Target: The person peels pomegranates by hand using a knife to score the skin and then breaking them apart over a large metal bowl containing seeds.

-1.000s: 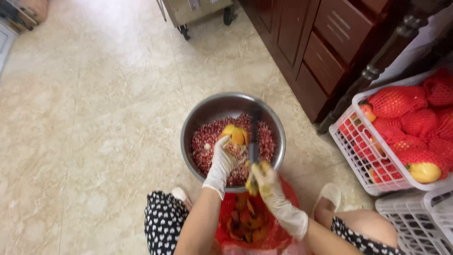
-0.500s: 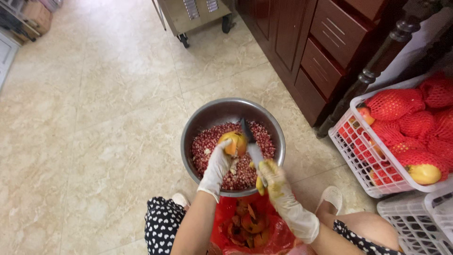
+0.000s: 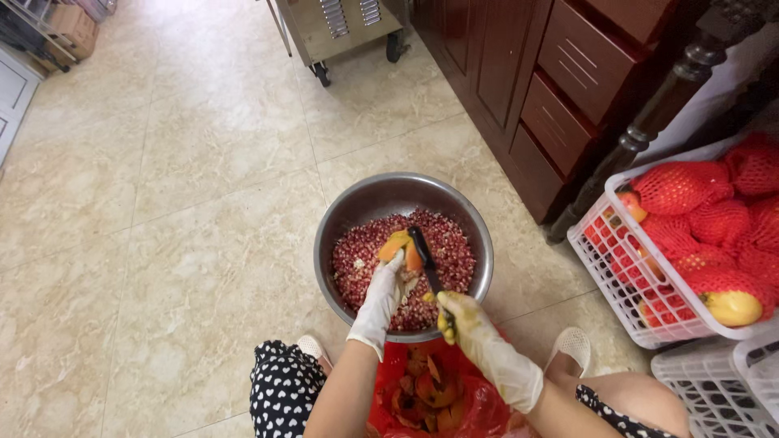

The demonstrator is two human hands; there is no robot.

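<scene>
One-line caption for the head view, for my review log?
Gloved left hand holds a fruit piece over a seed-filled bowl; right hand grips a dark tool.

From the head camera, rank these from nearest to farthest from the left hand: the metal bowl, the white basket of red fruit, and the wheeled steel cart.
1. Metal bowl: right under the left hand.
2. White basket of red fruit: off to the right, by the dark cabinet.
3. Steel cart: far end of the floor, top of view.
</scene>
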